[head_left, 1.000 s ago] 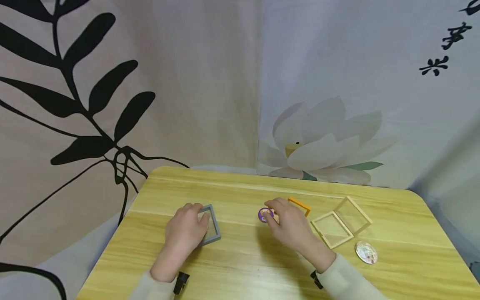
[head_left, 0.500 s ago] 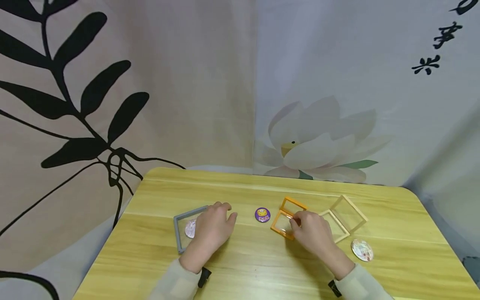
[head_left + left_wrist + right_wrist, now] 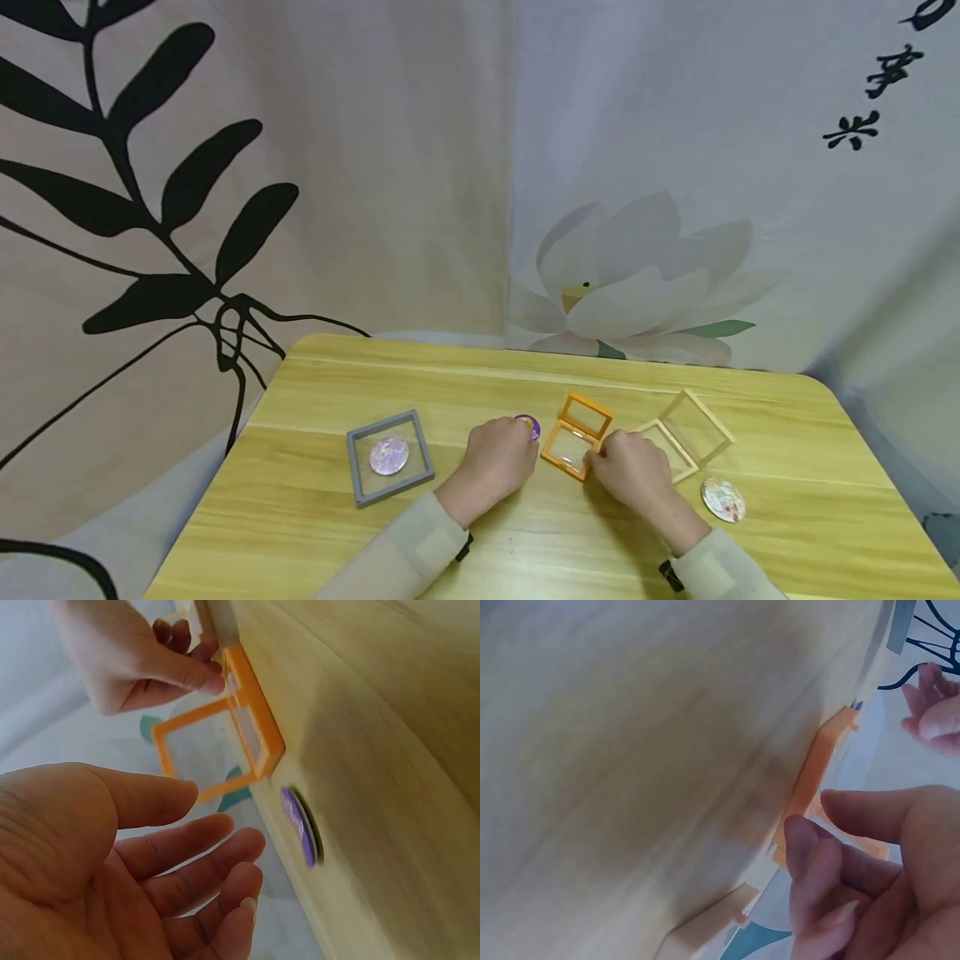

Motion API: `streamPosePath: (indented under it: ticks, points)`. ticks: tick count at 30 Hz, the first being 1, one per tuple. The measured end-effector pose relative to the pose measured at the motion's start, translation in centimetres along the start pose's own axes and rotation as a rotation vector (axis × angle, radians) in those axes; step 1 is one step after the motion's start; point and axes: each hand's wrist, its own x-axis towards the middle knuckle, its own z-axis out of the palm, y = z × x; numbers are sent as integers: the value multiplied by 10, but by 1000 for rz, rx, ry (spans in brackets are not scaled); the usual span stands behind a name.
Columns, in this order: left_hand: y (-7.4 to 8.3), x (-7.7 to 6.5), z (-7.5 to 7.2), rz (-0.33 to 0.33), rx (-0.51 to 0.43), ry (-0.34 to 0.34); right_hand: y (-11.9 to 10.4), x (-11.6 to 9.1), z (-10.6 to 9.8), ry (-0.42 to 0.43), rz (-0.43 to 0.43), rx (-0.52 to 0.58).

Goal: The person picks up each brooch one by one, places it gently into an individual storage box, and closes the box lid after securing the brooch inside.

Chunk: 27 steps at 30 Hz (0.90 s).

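Note:
My left hand (image 3: 501,454) is at the purple button badge (image 3: 529,426), partly covering it in the head view. In the left wrist view its fingers are loosely bent with nothing between them, and the badge (image 3: 300,827) lies on the table just beyond the fingertips. An orange hinged display frame (image 3: 552,442) with clear film lies unfolded, its lid (image 3: 178,720) raised. My right hand (image 3: 632,471) pinches the right edge of this frame between thumb and index finger; its other fingers are curled.
A grey frame (image 3: 393,493) with a pale pink badge (image 3: 388,456) in its middle lies left. An unfolded pale wooden frame (image 3: 714,423) stands right of the orange one, near a white patterned badge (image 3: 723,499). The table (image 3: 337,550) meets a printed curtain behind.
My left hand has left the grey frame and moved right to the purple badge. My right hand moved from that badge to the orange frame's right edge.

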Motion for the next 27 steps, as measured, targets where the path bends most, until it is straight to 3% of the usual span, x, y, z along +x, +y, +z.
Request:
streamPosePath:
  ticks: [8,12,17,27]
  points:
    - [12,18,15,-31,88,-96,-2,0,2,-40,7,48]
    - [13,23,22,-27,130,-105,-1,0,2,-44,16,60]
    - [15,22,28,7,161,-84,-1,0,2,-53,24,58]
    - [17,14,29,-6,144,-96,-2,-2,2,-60,3,59]
